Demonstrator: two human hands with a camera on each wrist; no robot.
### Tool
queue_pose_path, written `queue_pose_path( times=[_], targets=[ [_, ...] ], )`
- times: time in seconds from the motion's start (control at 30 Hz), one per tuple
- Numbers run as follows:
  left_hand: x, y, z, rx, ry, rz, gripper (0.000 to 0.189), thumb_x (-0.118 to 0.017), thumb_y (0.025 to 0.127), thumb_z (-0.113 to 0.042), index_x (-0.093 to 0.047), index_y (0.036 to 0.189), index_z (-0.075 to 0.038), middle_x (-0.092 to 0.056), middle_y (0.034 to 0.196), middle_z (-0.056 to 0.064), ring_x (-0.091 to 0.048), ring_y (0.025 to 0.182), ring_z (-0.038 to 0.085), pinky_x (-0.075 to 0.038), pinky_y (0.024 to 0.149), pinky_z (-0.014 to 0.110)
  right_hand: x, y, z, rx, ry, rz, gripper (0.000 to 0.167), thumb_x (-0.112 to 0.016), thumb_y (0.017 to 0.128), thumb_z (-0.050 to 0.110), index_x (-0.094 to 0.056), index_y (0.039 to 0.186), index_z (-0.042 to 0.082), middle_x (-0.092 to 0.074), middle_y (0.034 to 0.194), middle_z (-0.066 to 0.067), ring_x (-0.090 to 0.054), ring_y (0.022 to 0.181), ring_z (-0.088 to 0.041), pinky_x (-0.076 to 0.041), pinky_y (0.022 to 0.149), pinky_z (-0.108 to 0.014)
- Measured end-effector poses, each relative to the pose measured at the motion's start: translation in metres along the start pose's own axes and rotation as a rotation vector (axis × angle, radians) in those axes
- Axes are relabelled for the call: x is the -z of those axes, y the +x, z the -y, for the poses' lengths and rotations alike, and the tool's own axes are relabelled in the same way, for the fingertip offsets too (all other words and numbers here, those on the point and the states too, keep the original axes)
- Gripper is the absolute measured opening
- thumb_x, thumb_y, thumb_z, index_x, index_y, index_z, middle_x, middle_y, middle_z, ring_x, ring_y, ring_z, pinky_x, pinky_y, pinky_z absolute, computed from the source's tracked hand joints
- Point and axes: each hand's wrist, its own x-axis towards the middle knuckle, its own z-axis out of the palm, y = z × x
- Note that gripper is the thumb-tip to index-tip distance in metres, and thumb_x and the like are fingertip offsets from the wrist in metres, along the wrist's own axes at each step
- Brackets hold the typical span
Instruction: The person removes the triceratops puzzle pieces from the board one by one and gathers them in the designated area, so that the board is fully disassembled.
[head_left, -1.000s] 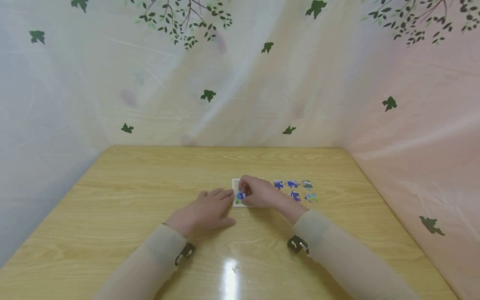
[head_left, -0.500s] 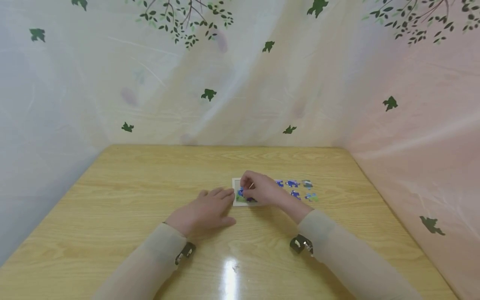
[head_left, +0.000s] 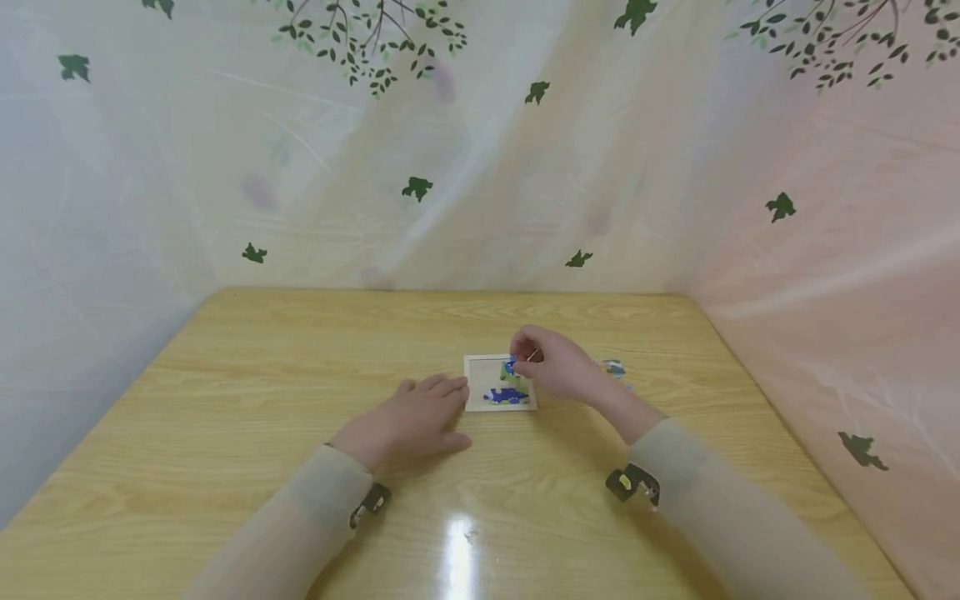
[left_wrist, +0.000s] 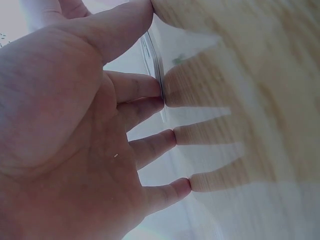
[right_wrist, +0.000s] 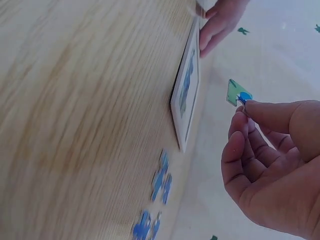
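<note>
My right hand (head_left: 558, 362) pinches a green and blue jigsaw piece (right_wrist: 239, 93) between thumb and fingertips, raised over the right part of a white puzzle frame (head_left: 480, 409). In the head view the held piece (head_left: 509, 369) is partly covered by the fingers. Joined blue pieces (head_left: 507, 396) lie inside the frame along its lower right side. My left hand (head_left: 408, 425) lies palm down at the frame's left edge. Its fingers are straight, with fingertips touching the table in the left wrist view.
More loose jigsaw pieces (head_left: 614, 367) lie on the wooden table (head_left: 247, 400) to the right of the frame, mostly hidden by my right hand and forearm. In the right wrist view several blue pieces (right_wrist: 160, 175) show there. A leaf-printed curtain (head_left: 480, 150) surrounds the table.
My right hand has moved right and slightly away from me with the pinched piece, from the frame's left side to its right, uncovering the frame's inside. My left hand has stayed put.
</note>
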Motion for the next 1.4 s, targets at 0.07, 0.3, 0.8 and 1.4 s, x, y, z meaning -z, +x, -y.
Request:
queue_pose_path(
  times=[0.07,0.3,0.8,1.4],
  targets=[
    [0.000,0.001,0.001,0.001,0.003,0.001,0.080,-0.061,0.111,-0.055,-0.039,0.172,-0.007,-0.031,0.180,0.009,-0.024,0.167,0.038,-0.023,0.131,0.067,0.005,-0.004,-0.006,0.004,-0.011,-0.009,0.008,-0.071,0.109,0.010,-0.067,0.115,0.011,-0.070,0.108,-0.004,-0.065,0.098,-0.022,-0.057,0.087,-0.039],
    [-0.003,0.004,0.003,-0.019,0.026,-0.011,0.081,-0.062,0.111,-0.054,-0.039,0.171,-0.007,-0.031,0.180,0.010,-0.025,0.166,0.039,-0.024,0.130,0.070,0.021,-0.018,-0.023,0.002,-0.030,-0.008,0.007,-0.070,0.109,0.008,-0.067,0.114,0.011,-0.069,0.108,-0.005,-0.065,0.095,-0.023,-0.057,0.082,-0.038],
    [-0.003,0.004,0.003,-0.019,0.026,-0.006,0.081,-0.061,0.111,-0.055,-0.038,0.172,-0.007,-0.030,0.180,0.010,-0.024,0.166,0.039,-0.022,0.131,0.070,0.032,-0.043,-0.039,-0.042,-0.065,0.044,0.010,-0.072,0.105,0.003,-0.066,0.112,0.007,-0.069,0.108,-0.007,-0.066,0.099,-0.024,-0.059,0.081,-0.037],
    [-0.003,0.004,0.003,-0.014,0.011,-0.005,0.081,-0.061,0.111,-0.055,-0.039,0.171,-0.006,-0.029,0.181,0.010,-0.024,0.166,0.039,-0.021,0.131,0.070,0.025,-0.054,-0.050,-0.023,-0.077,0.092,0.012,-0.080,0.100,0.008,-0.070,0.107,0.009,-0.071,0.099,0.000,-0.064,0.093,-0.018,-0.056,0.079,-0.033]
  ],
)
